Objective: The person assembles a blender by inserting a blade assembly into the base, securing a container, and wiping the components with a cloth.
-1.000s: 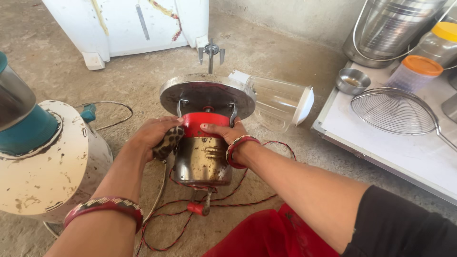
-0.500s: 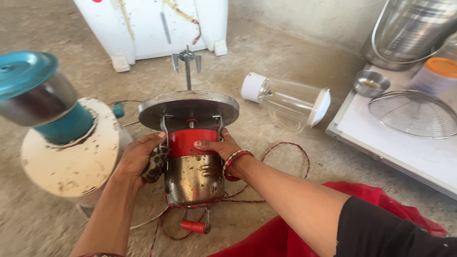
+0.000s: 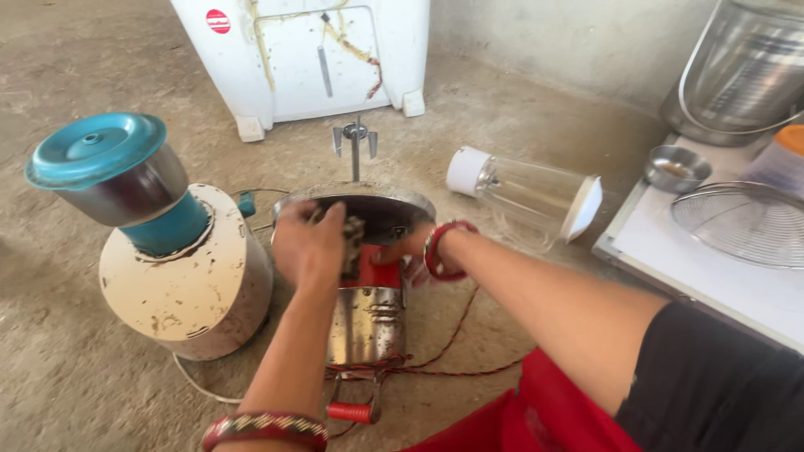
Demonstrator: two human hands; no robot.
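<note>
While the metal motor unit (image 3: 366, 322) stands on the concrete floor (image 3: 75, 393), its round top plate (image 3: 385, 209) is covered by the left hand (image 3: 308, 244), whose grip is closed on a crumpled rag (image 3: 353, 237); the right hand (image 3: 408, 248) is pressed against the red section, fingers hidden. Close on the left a white grinder base (image 3: 188, 280) is set, a clear jar (image 3: 528, 192) lies behind, and open floor is left in front.
</note>
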